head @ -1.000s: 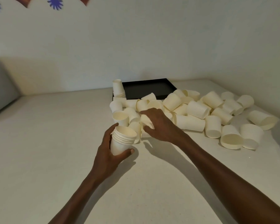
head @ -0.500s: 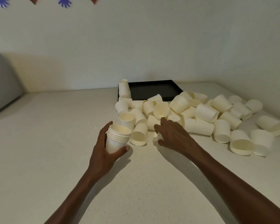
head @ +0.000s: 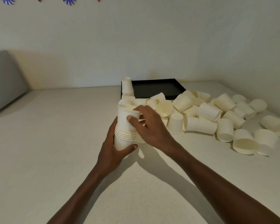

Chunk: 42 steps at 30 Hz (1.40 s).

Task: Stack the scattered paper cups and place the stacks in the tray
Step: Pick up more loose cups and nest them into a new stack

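The left hand (head: 111,150) wraps the lower part of a stack (head: 123,138) of nested cups, its grip tight: the thumb crosses the front near the stack's base and the fingers go round the far side. The stack is upright, held over the counter (head: 47,151) at the near left edge of the scattered cups.

The right hand (head: 149,126) holds a single cup (head: 125,115) whose lower end is seated in the top of the stack. The thumb presses on the cup's near wall and the fingers curl behind it, so this grip too is closed on a cup. The cup's rim looks a little dented (the blur makes that hard to judge).

Behind the hands sits the black tray (head: 153,89), flat on the counter by the back wall. At its left near corner stands a second stack (head: 127,87), inverted, bases up; whether it is inside the tray or just at its edge I cannot tell.

To the right the loose cups (head: 207,110) spread across the counter from the tray's front edge to the far right. Most lie on their sides, touching or overlapping, and a few stand mouth down.

On the wall, top left, hang blue hand-shaped cutouts (head: 69,0) and red pieces. A grey cushion (head: 5,81) rests at the far left.
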Each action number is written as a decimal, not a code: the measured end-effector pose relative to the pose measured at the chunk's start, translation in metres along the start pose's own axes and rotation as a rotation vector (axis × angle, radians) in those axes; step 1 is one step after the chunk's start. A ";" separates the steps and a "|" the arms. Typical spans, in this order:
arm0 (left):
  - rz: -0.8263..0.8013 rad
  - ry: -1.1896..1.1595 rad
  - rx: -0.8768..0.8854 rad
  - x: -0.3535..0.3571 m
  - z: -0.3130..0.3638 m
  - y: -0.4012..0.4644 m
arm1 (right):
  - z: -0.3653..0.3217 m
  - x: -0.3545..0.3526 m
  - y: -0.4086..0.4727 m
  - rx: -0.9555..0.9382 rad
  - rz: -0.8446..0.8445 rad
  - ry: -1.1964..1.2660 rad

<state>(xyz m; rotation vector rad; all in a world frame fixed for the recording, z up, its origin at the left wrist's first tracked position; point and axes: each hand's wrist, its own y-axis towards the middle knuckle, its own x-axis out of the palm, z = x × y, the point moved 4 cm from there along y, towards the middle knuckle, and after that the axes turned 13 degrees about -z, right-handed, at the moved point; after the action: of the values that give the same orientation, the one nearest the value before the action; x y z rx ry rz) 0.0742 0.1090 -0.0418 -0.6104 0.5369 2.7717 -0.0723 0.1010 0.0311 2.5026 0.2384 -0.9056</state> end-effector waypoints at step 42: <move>0.061 0.071 -0.027 -0.024 -0.027 0.017 | 0.033 0.038 0.040 0.142 -0.072 -0.130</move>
<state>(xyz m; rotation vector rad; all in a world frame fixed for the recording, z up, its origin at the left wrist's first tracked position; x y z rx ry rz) 0.0988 0.0789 -0.0485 -0.7125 0.5424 2.8277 -0.0492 0.0497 -0.0007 2.5652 0.2299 -1.1471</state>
